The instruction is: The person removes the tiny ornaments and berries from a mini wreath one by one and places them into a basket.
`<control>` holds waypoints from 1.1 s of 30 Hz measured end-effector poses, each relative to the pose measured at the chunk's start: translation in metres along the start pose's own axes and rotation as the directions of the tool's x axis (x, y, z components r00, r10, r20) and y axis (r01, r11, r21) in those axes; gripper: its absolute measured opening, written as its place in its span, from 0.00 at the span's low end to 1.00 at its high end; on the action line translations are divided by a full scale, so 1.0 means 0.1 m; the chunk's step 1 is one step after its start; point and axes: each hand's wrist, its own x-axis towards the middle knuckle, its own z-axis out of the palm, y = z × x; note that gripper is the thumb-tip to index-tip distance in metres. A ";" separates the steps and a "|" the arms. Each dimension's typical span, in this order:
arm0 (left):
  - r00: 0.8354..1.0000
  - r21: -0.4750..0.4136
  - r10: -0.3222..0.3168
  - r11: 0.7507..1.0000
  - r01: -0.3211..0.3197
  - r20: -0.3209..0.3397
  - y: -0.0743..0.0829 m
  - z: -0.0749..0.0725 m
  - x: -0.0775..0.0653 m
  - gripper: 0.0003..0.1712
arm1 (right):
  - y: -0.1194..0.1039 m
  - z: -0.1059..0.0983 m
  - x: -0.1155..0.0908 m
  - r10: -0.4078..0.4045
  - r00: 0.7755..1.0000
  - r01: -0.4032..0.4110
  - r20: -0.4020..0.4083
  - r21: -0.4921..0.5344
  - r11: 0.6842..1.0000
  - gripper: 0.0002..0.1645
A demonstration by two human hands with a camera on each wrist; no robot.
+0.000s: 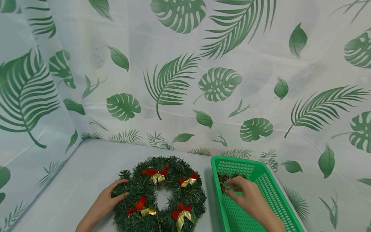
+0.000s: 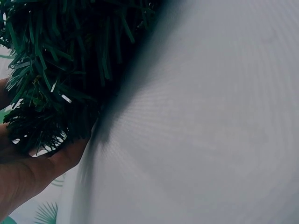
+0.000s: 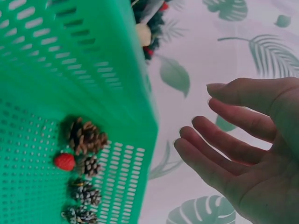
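Note:
A green tinsel wreath [image 1: 139, 187] with red and gold bows lies on the white table. My left hand [image 1: 108, 198] grips its left rim, thumb and fingers around the foliage; in the left wrist view, fingers [image 2: 70, 156] curve about a tuft of it. Over the green basket [image 1: 236, 211], my right hand [image 1: 249, 195] hovers with loosely bent, parted fingers and nothing between them. Brown pinecones [image 3: 86, 137] and a red berry [image 3: 64, 161] rest at the basket's far end, close below that hand in the head view.
White cloth printed with green leaves [image 1: 220, 84] hangs behind and at the left of the table [image 1: 84, 167]. The basket's raised rim [image 1: 279, 188] stands right of the wreath, with a strip of table between them.

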 end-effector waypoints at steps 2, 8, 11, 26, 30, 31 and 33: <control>1.000 -0.005 0.001 1.000 -0.001 0.000 0.00 0.00 0.00 0.36 | -0.04 0.01 -0.05 0.000 1.000 0.000 -0.016 -0.002 1.000 0.13; 1.000 -0.015 -0.001 1.000 0.001 -0.002 -0.01 0.01 -0.01 0.36 | -0.15 0.07 -0.18 0.020 0.997 -0.021 -0.071 -0.001 1.000 0.16; 1.000 -0.018 -0.001 1.000 0.001 -0.001 -0.02 0.00 -0.01 0.36 | -0.20 0.11 -0.24 0.027 0.995 -0.025 -0.095 0.022 0.999 0.16; 1.000 -0.022 -0.012 1.000 0.012 -0.002 0.01 0.02 -0.01 0.36 | -0.24 0.63 -0.36 -0.463 0.810 0.475 -0.360 -0.063 0.878 0.34; 1.000 -0.031 -0.016 0.999 0.016 -0.002 0.02 0.02 -0.02 0.36 | -0.32 0.73 -0.39 -0.478 0.790 0.486 -0.385 -0.083 0.870 0.36; 1.000 -0.036 -0.018 0.999 0.018 0.000 0.02 0.02 -0.01 0.36 | -0.35 0.75 -0.39 -0.478 0.788 0.486 -0.389 -0.086 0.870 0.36; 1.000 -0.044 -0.023 0.999 0.023 0.002 0.02 0.01 -0.01 0.37 | -0.41 0.80 -0.40 -0.467 0.789 0.480 -0.399 -0.073 0.874 0.35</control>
